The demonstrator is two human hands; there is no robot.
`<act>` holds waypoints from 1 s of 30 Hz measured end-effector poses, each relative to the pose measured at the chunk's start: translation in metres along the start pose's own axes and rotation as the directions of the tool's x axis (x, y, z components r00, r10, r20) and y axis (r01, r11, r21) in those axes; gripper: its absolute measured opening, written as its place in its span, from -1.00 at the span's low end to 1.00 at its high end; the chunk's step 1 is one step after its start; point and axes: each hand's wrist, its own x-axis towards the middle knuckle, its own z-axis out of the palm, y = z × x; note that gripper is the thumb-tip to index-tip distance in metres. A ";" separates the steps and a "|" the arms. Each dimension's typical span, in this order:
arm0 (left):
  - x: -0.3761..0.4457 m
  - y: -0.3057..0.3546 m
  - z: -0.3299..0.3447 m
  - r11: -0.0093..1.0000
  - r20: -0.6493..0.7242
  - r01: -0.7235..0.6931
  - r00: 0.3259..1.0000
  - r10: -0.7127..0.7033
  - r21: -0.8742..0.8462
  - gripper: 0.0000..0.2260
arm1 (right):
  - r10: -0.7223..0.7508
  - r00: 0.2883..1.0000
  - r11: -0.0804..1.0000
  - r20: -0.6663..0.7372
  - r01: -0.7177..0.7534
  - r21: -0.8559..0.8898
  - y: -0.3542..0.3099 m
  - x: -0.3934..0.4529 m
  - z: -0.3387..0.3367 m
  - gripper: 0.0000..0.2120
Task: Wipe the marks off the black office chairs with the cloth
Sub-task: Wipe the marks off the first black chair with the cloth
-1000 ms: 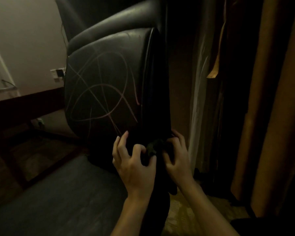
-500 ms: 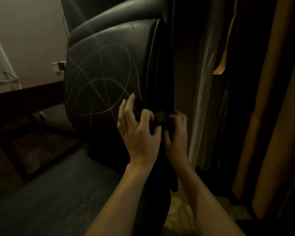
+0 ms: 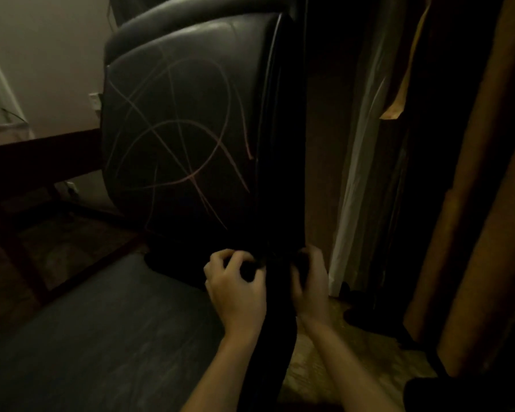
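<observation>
A black office chair (image 3: 191, 84) fills the upper middle, its leather backrest crossed by pale pink scribbled marks (image 3: 185, 150). Below the backrest both of my hands hold a dark cloth (image 3: 275, 307) that hangs down between my forearms. My left hand (image 3: 235, 286) has its fingers curled round the cloth's upper left part. My right hand (image 3: 309, 281) grips the cloth's right side, close to the chair's edge. The cloth is hard to tell apart from the dark chair in this dim light.
A dark grey seat cushion (image 3: 101, 337) lies at lower left. A dark wooden table frame (image 3: 42, 150) and a pale wall (image 3: 42, 55) stand on the left. White and brown curtains (image 3: 366, 144) hang on the right. Patterned floor (image 3: 339, 352) shows below my right arm.
Both hands, with the cloth, have dropped from the lower part of the marked backrest to below it. My left fingers, spread half a second ago, are now curled.
</observation>
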 end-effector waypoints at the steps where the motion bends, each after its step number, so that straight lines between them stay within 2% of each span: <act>1: 0.002 0.007 0.001 0.999 0.033 0.039 0.999 -0.038 -0.034 -0.86 | -0.038 0.999 0.999 0.013 0.038 0.014 -0.004 0.007 -0.003 -0.71; 4: -0.004 0.003 0.008 0.978 0.163 0.207 0.966 -0.200 -0.028 -0.94 | -0.079 0.990 0.990 0.113 0.091 -0.104 0.010 0.001 -0.005 -0.74; 7: -0.017 -0.019 0.014 0.959 0.223 0.282 0.933 -0.281 0.031 -0.82 | -0.020 0.994 0.972 0.106 0.044 -0.233 0.031 -0.021 -0.002 -0.75; 12: -0.023 -0.031 0.015 0.956 0.325 0.294 0.906 -0.270 -0.026 -0.87 | 0.073 0.997 0.961 0.003 -0.070 -0.268 0.031 -0.026 0.004 -0.76; 15: -0.018 -0.036 0.011 0.939 0.304 0.285 0.927 -0.219 -0.194 -0.96 | 0.102 0.994 0.959 -0.030 -0.106 -0.263 0.020 -0.019 0.003 -0.74; 19: -0.004 -0.043 0.001 0.853 0.344 0.335 0.918 -0.199 -0.401 -0.91 | 0.116 0.993 0.982 -0.007 -0.116 -0.151 -0.009 -0.004 0.007 -0.70; 23: 0.004 -0.059 -0.009 0.798 0.477 0.385 0.867 -0.142 -0.463 -0.88 | 0.281 0.960 0.957 -0.005 -0.281 -0.079 -0.024 -0.015 0.011 -0.65; 26: 0.009 -0.071 -0.024 0.740 0.536 0.431 0.837 -0.113 -0.517 -0.88 | 0.396 0.915 0.896 -0.075 -0.403 -0.186 -0.040 -0.024 0.021 -0.71; 28: 0.014 -0.076 -0.039 0.717 0.530 0.445 0.839 -0.124 -0.537 -0.89 | 0.315 0.938 0.895 -0.141 -0.344 -0.286 -0.061 -0.029 0.032 -0.77; 30: 0.030 -0.074 -0.058 0.721 0.469 0.404 0.874 -0.125 -0.562 -0.90 | 0.209 0.965 0.925 -0.156 -0.247 -0.288 -0.092 -0.027 0.043 -0.82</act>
